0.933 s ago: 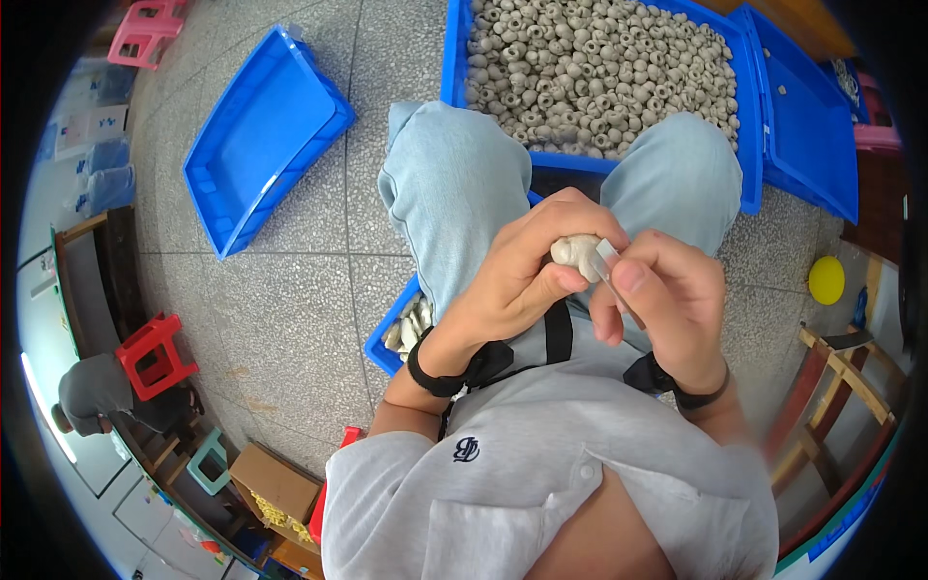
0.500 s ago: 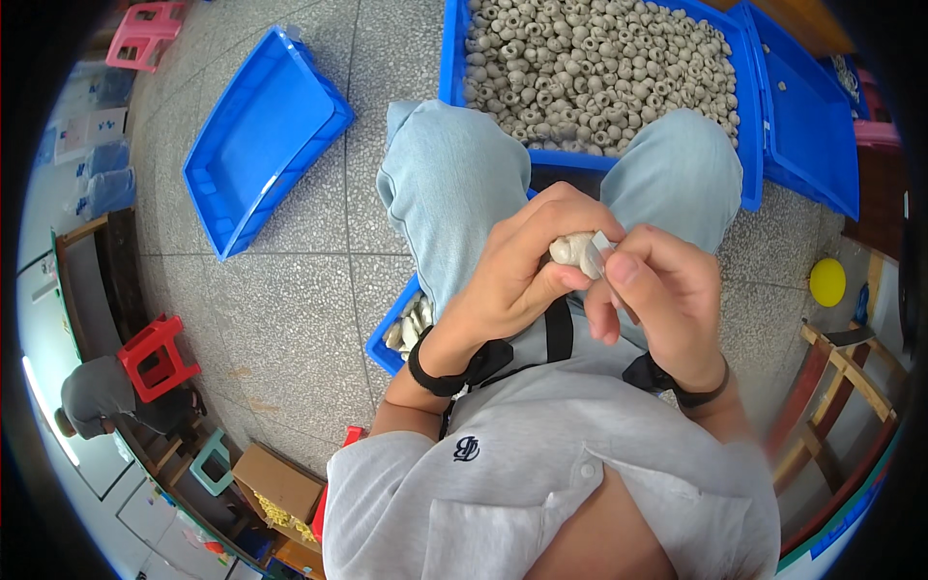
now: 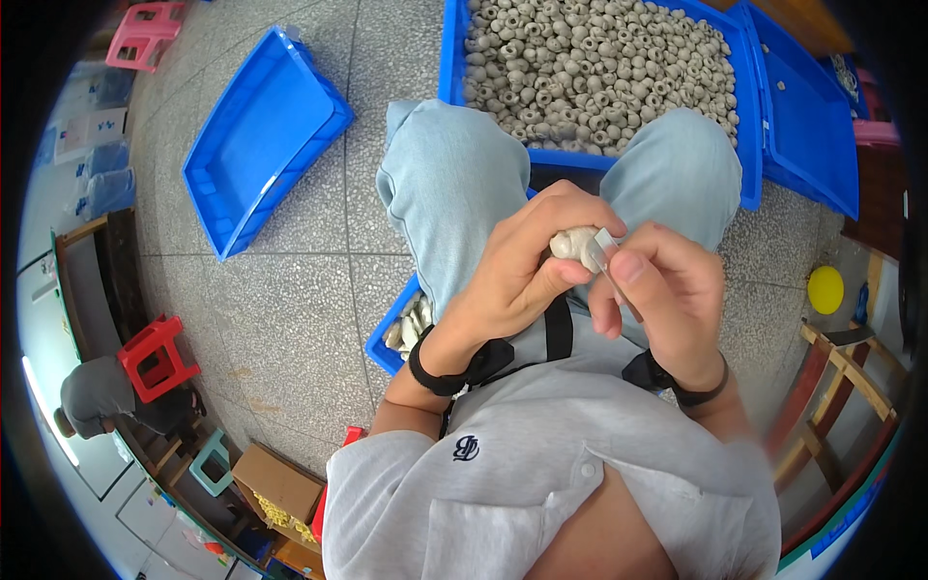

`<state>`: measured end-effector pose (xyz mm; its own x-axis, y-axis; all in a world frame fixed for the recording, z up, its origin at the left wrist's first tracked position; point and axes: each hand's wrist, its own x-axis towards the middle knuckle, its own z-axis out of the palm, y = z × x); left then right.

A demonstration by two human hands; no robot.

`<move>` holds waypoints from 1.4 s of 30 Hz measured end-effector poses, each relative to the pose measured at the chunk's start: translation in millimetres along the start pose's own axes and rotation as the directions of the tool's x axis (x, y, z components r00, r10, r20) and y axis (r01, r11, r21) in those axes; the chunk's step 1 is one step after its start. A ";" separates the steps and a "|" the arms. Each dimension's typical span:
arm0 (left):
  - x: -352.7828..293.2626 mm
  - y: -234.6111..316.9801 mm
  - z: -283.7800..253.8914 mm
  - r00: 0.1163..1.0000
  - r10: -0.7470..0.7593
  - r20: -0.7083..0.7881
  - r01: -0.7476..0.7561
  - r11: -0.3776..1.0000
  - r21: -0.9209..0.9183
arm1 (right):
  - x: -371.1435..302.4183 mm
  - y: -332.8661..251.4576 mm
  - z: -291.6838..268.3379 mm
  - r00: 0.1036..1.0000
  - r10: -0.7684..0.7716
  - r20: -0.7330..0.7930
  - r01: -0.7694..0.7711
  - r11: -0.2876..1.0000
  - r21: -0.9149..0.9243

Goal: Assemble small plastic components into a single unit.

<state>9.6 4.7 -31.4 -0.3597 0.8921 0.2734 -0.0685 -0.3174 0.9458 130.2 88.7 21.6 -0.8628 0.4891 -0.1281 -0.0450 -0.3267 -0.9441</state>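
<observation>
Above my lap, my left hand (image 3: 527,253) is closed around a small pale, lumpy piece (image 3: 574,247), gripped between thumb and fingers. My right hand (image 3: 669,292) pinches a flat, thin metal blade (image 3: 606,253) between thumb and forefinger. The blade's upper end lies against or just beside the right side of the pale piece; whether it cuts in cannot be made out. Beyond my knees stands a large blue crate (image 3: 454,58) full of round grey pieces with holes. By my left thigh is a smaller blue bin (image 3: 380,350) holding several pale, elongated pieces.
An open blue crate (image 3: 261,135) rests on the speckled floor at left, and another blue crate (image 3: 812,126) at far right. A red stool (image 3: 155,358) stands near a bent-over person (image 3: 101,396). A cardboard box (image 3: 280,480) is at lower left, a wooden frame (image 3: 851,377) at right.
The right hand and blade have shifted very slightly, the blade showing a little more of its length beside the pale piece. The left hand keeps its hold.
</observation>
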 end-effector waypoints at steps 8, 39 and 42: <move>1.1 -7.1 -1.7 0.996 0.092 0.011 -0.092 0.994 0.062 | 0.8 -0.3 2.6 0.999 -0.031 0.012 0.032 0.994 -0.101; 138.4 -62.5 -44.2 0.635 -0.750 -0.186 0.448 0.554 -0.702 | 1.7 12.1 -90.8 0.836 -0.347 -0.424 0.358 0.932 -0.056; 204.8 -24.2 -50.4 0.745 -0.537 -0.397 0.318 0.808 -0.495 | -0.8 8.2 -99.5 0.822 -0.345 -0.453 0.360 0.931 -0.056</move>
<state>-109.3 178.9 -7.1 -0.6005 0.7071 -0.3735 -0.6307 -0.1317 0.7648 180.6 166.1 -16.3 -0.4656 0.8811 0.0830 -0.3249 -0.0829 -0.9421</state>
